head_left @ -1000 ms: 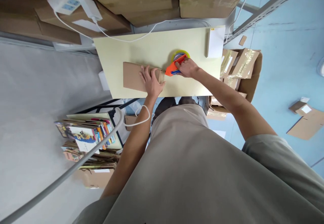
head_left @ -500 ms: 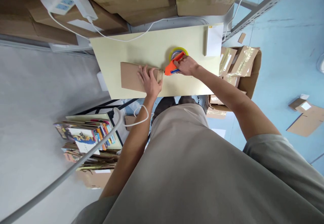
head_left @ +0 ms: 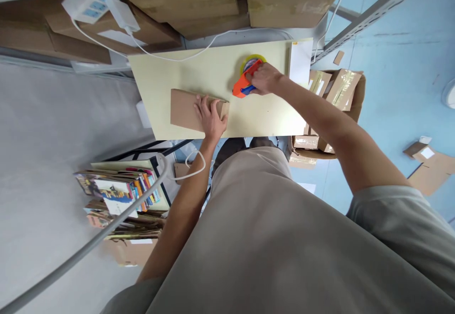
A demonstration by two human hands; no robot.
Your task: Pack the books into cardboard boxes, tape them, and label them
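A small brown cardboard box [head_left: 185, 109] lies flat on the cream table. My left hand [head_left: 212, 121] grips its right end, fingers over the top and thumb along the end face. To the right of the box, my right hand [head_left: 265, 78] is closed round an orange tape dispenser [head_left: 240, 85] with a blue part. A roll of tape [head_left: 245, 62] with a yellow rim sits on the dispenser. The dispenser's front points toward the box, with a gap between them. My right hand partly hides the handle.
The cream table [head_left: 156, 79] has a white flat box [head_left: 301, 60] at its right end. Large cartons [head_left: 284, 1] and a power strip [head_left: 91, 5] stand behind it. An open carton of taped parcels [head_left: 343, 86] is on the right, books [head_left: 117, 195] lower left.
The tape dispenser in my right hand has moved slightly right and up, away from the box's end. My left hand stays on the box.
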